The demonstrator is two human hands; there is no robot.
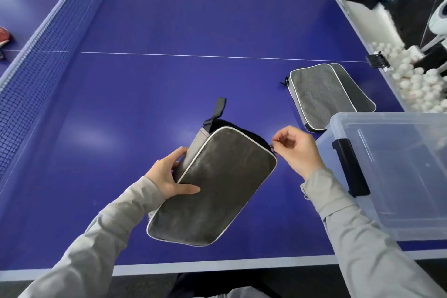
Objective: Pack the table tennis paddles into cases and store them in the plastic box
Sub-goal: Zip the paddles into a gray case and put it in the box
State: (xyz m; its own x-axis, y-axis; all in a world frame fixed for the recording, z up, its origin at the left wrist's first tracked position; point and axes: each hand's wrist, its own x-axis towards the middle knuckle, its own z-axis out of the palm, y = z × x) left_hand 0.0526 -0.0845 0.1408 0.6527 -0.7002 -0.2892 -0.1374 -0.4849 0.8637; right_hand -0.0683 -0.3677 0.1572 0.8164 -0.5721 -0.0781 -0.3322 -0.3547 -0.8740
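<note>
A grey paddle case with white piping and a black strap is held tilted above the blue table. My left hand grips its left edge, thumb lying on the front face. My right hand pinches the small zipper pull at the case's upper right corner. Whether a paddle is inside cannot be seen. A second grey case lies flat on the table at the right. The clear plastic box with a black latch stands at the table's right front corner. A red paddle lies beyond the net at the far left.
The net runs along the left side. The blue table stretches away ahead. Off the table's right edge lies a heap of white balls. The table's white front edge is close to my body.
</note>
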